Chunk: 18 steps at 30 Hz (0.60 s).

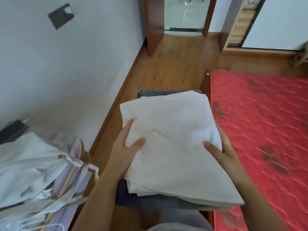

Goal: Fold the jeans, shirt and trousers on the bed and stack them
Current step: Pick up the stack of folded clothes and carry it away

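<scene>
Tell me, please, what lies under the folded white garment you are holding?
Folded blue denim jeans show beneath the folded white garment at its near and far edges. Anything else between them is covered.

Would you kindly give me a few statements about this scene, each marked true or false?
1. The left hand and right hand each grip a side of the folded stack. True.
2. The top item of the stack is dark blue. False: a white garment lies on top, with the jeans beneath it.
3. The stack rests flat in the middle of the mattress. False: the hands hold it, mostly left of the red mattress.
4. The floor is wooden. True.
5. A heap of pale clothes sits at lower left. True.
</scene>
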Each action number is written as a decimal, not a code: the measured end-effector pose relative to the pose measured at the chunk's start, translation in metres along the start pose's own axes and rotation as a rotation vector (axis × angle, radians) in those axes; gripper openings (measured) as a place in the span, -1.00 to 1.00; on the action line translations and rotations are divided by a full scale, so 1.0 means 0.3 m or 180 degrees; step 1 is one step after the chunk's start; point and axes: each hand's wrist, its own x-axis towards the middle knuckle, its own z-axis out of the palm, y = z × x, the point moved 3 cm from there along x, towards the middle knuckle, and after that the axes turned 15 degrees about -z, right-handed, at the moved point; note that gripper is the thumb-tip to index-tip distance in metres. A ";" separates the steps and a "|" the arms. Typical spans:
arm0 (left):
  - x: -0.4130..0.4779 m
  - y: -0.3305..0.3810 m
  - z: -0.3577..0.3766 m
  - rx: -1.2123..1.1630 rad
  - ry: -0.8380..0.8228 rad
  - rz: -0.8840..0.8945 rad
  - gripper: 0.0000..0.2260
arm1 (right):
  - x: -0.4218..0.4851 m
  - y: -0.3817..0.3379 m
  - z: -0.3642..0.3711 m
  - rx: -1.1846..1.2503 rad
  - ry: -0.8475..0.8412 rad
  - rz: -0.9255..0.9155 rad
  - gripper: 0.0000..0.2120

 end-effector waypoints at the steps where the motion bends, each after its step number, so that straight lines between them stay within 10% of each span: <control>1: 0.053 0.040 0.026 0.0002 -0.0080 0.0005 -0.48 | 0.054 -0.003 -0.020 0.0017 0.0042 -0.0001 -0.48; 18: 1.135 0.528 0.230 0.0016 -0.0844 0.0176 -0.49 | 1.051 0.148 -0.011 -0.0132 0.0836 0.0126 -0.48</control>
